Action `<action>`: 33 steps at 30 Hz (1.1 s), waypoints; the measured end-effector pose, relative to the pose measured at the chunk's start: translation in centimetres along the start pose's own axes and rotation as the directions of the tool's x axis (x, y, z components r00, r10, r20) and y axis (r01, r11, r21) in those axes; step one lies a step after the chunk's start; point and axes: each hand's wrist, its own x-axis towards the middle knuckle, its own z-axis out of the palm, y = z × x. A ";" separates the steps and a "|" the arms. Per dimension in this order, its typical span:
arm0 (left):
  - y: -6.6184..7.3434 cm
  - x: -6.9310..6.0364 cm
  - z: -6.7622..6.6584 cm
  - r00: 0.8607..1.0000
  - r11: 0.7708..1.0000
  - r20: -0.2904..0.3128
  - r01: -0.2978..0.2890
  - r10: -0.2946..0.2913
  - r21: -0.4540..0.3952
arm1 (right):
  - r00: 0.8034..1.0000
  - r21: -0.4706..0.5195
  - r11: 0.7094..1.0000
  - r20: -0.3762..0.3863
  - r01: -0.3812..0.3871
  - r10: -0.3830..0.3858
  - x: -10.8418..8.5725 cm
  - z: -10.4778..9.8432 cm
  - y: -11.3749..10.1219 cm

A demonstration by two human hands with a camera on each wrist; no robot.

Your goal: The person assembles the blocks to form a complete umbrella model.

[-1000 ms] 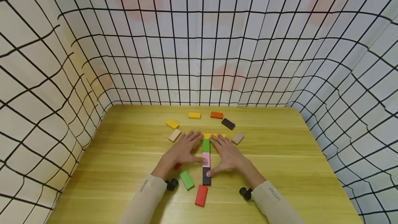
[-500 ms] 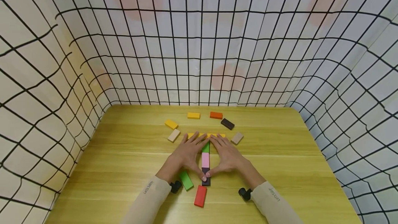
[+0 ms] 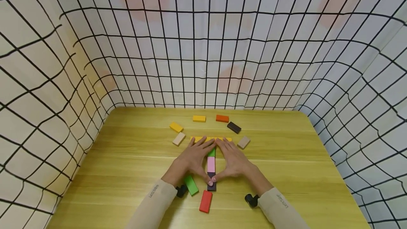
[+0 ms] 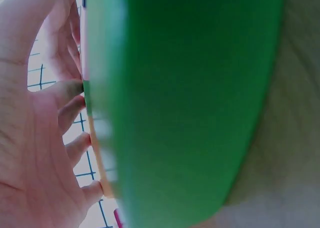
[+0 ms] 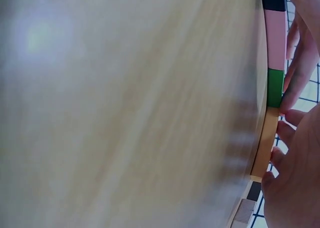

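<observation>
A T of small rectangular blocks lies on the table: a row of yellow blocks (image 3: 227, 139) across the top and a stem of a green block (image 3: 212, 152), a pink block (image 3: 211, 164) and a dark block (image 3: 211, 187). My left hand (image 3: 194, 160) spreads over the stem's left side, fingertips on the yellow row and green block, thumb on the dark block. From the right, my right hand (image 3: 235, 162) reaches in likewise, fingertips at the yellow row and thumb tip beside the left thumb at the dark block. Neither hand grips a block. The left fingers partly cover the green block.
Loose blocks surround the T: two yellow ones, an orange block (image 3: 222, 118), a black block (image 3: 234, 127), two beige ones, another green block (image 3: 192, 185) near the left wrist, and a red block (image 3: 205, 201) in front. Black wire mesh (image 3: 206, 59) stands behind and at both sides.
My left hand has shifted right and its thumb has slid from the pink block down to the dark one, meeting the right thumb. A dark red block is now hidden under the left arm.
</observation>
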 end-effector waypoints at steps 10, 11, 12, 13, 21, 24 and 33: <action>0.2 0.1 -0.3 1.000 1.000 0.018 0.018 -0.019 0.017 | 1.000 0.075 0.997 0.012 0.001 -0.002 -0.1 -0.6 0.3; 0.2 0.1 -0.3 1.000 1.000 0.018 0.019 -0.019 0.014 | 1.000 0.096 0.995 0.013 -0.008 0.007 -0.1 -0.6 0.4; 0.2 0.1 -0.3 1.000 1.000 0.017 0.019 -0.019 0.012 | 1.000 0.109 0.994 0.013 -0.018 0.016 -0.1 -0.7 0.5; 0.1 0.1 -0.2 1.000 1.000 0.017 0.019 -0.019 0.012 | 1.000 0.125 0.992 0.007 -0.027 0.027 -0.2 -0.7 0.5; 0.1 -0.1 -0.1 1.000 0.999 0.007 0.022 -0.022 -0.028 | 0.981 0.203 0.978 -0.173 -0.053 0.089 -0.8 -1.8 2.4; 0.1 -0.1 -0.1 1.000 0.999 0.003 0.025 -0.025 -0.033 | 0.956 0.183 0.979 -0.258 -0.091 0.137 -1.2 -2.0 3.8; 0.3 0.0 -0.2 0.999 0.999 0.019 0.040 -0.040 -0.023 | 0.910 0.114 0.962 -0.313 -0.247 0.271 -2.1 -1.7 6.7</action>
